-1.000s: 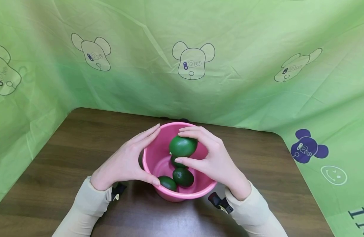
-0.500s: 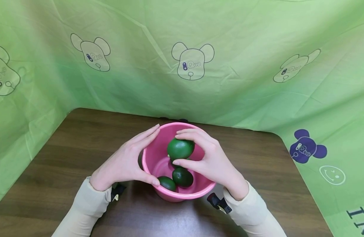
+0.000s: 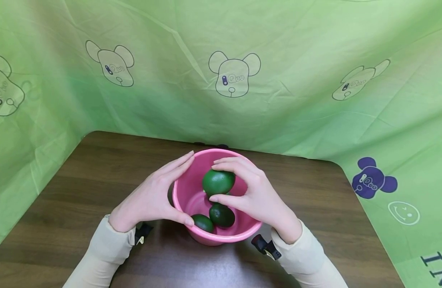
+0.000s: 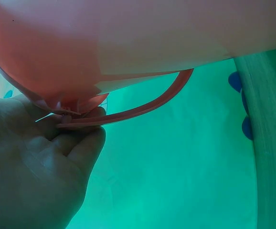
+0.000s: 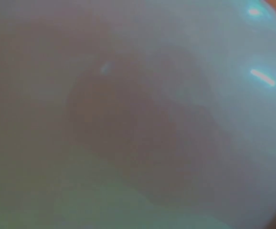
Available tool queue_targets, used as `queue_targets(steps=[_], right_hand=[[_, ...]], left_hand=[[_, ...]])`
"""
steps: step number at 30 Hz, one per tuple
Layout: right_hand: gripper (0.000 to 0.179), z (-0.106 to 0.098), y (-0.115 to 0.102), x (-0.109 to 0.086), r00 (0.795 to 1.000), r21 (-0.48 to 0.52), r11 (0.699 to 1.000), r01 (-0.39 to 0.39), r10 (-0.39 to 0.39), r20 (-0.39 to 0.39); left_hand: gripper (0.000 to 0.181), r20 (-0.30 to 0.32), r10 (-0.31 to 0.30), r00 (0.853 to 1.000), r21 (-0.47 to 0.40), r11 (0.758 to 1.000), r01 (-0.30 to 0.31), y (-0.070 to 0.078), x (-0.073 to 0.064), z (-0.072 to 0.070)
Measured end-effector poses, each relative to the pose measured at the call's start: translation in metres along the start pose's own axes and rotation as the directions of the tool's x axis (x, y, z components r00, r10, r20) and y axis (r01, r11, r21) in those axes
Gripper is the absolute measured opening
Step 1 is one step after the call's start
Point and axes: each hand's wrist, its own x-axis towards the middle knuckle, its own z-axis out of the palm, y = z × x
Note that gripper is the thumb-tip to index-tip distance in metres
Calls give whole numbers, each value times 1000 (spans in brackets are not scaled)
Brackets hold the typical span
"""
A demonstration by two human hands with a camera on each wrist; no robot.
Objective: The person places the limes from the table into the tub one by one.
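A pink bucket (image 3: 181, 192) stands on the table in the head view. My left hand (image 3: 152, 196) grips its left side, thumb at the front of the rim and fingers toward the back. In the left wrist view that hand lies beside the bucket's handle (image 4: 147, 106). My right hand (image 3: 255, 192) holds a green avocado (image 3: 218, 182) between thumb and fingers, inside the bucket's mouth. Below, a darker avocado (image 3: 221, 216) and another avocado (image 3: 203, 223) lie on the bucket's bottom. Blurred pale surface fills the right wrist view.
A brown wooden table (image 3: 109, 172) lies under the bucket. Green cloth (image 3: 163, 108) with printed bear heads hangs behind and at both sides. A dark patch shows in the gap between my left hand and the bucket.
My right hand has moved slightly left and down with the avocado, which now hides most of another one beneath it. The left hand and bucket stay nearly still.
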Motion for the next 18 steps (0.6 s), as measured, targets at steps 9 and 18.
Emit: queue_targets(steps=[9,18], right_hand=[[62,1,4,0,998,-47,999,4,-2,59],[62,1,3,-1,997,-51,999,-1,5,83]], left_hand=[[131,0,-2,1000,-7,1000,2,1,0,0],[131,1,-8,1000,-10,1000,8,1,0,0]])
